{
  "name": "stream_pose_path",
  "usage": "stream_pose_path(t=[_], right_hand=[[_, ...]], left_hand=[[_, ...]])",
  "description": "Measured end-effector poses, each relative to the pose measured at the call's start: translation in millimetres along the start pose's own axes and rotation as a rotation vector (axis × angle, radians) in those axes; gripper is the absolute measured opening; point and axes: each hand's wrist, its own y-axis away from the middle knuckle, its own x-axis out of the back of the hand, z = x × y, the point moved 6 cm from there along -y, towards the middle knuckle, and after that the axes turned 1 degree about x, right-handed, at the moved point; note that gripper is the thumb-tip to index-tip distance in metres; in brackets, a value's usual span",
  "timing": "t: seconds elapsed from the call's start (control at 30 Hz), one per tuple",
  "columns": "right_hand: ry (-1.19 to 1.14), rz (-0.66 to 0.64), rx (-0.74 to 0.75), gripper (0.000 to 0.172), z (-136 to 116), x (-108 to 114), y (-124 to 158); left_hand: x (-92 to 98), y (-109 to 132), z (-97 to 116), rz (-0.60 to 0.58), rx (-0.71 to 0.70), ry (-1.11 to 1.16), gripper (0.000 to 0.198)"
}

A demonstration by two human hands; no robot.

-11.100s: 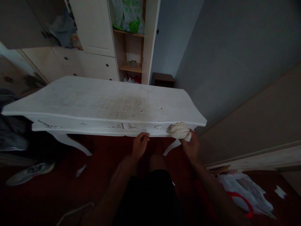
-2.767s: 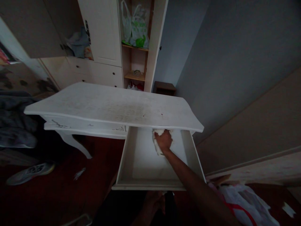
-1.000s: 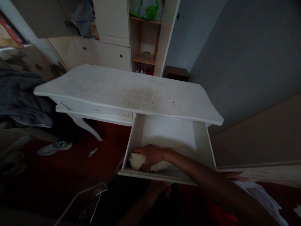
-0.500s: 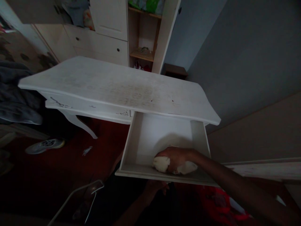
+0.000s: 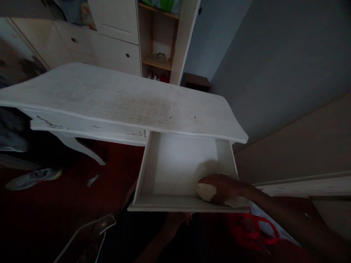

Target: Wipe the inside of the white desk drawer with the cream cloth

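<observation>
My right hand (image 5: 226,187) is closed on a cream cloth (image 5: 206,191), bunched up and pressed against the bottom of the pulled-out drawer (image 5: 182,157). The hand is in the front right corner, by the drawer's right wall. More of the cloth shows behind the wrist, near the front panel. Below the drawer's front edge, my left hand (image 5: 177,220) is in deep shade close to my lap. Its fingers are partly hidden, with a small pale spot by them that I cannot make out.
The drawer belongs to a white desk (image 5: 115,98) with dark smudges on its top. A white metal hanger (image 5: 85,224) is at lower left, near a shoe (image 5: 34,178) on the red floor. A red-handled bag (image 5: 255,230) lies at lower right. Behind stands a white wardrobe (image 5: 115,18).
My right hand has slid the cloth rightward along the drawer's front, into the right corner. My left hand stays below the drawer. The view has shifted slightly to the right.
</observation>
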Motion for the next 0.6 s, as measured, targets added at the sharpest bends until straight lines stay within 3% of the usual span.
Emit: stream_pose_path(t=[0.13,0.23,0.43,0.6], right_hand=[[0.085,0.102,-0.006,0.062,5.3,-2.3,3.9],[0.131,0.217,-0.096,0.068,18.7,1.8,0.5],[0.335,0.652,-0.397,0.063,34.0,35.2,-7.8],[0.366,0.747,-0.622,0.051,34.8,61.8,-23.5]], left_hand=[[5.4,0.4,-6.2,0.045,-0.006,-0.027,0.059],[7.3,3.0,-7.1,0.005,-0.028,-0.047,0.053],[13.7,-5.2,-22.7,0.001,0.005,-0.061,0.052],[15.7,-9.6,-28.2,0.031,0.016,-0.102,0.039]])
